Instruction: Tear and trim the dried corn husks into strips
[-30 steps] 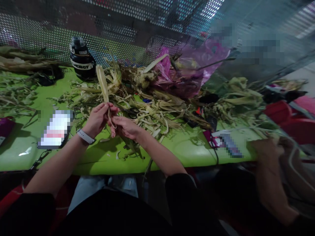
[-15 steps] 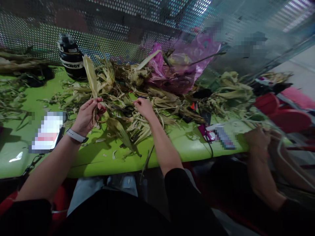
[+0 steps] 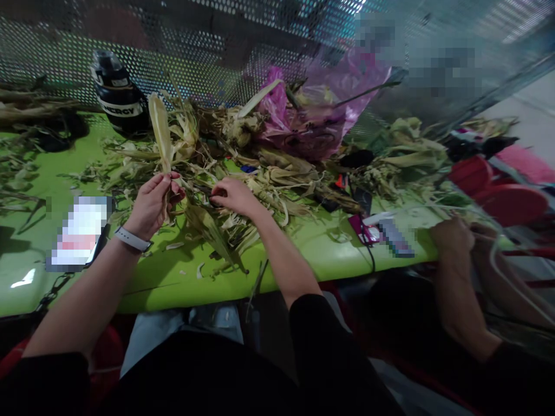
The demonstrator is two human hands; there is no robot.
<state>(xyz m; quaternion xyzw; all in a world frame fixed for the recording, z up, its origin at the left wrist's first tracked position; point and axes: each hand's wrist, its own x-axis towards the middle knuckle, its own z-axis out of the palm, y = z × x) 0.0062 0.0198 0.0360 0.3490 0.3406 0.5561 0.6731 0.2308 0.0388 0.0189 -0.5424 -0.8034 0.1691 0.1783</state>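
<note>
Bench (image 3: 329,248), middle stretch. The left hand (image 3: 151,202) is pinched on the lower end of a pale corn husk strip (image 3: 159,124); the strip stands roughly upright, its broad end toward the back edge. The right hand (image 3: 236,196) is apart from it, fingertips lowered into the litter at a dark object (image 3: 213,202), possibly scissors; cannot tell whether they grip it.

Progress, as judged: the held strip looks gathered narrow at its lower end, so some handling appears done. Much material is left: loose husks (image 3: 299,173) cover the middle of the bench, and a greener husk (image 3: 210,231) slants toward the front edge among small scraps (image 3: 174,245). Nothing clearly finished can be told from the pile. Near the back edge: a black bottle (image 3: 121,101) to the left, a pink plastic bag (image 3: 312,127) right of centre.

Change: one second earlier both hands meet at the strip's lower end. Half a second earlier the right hand is already off, near a blue item (image 3: 248,169); now it sits further left, closer to the left hand. Left-hand pinch unchanged.
</note>
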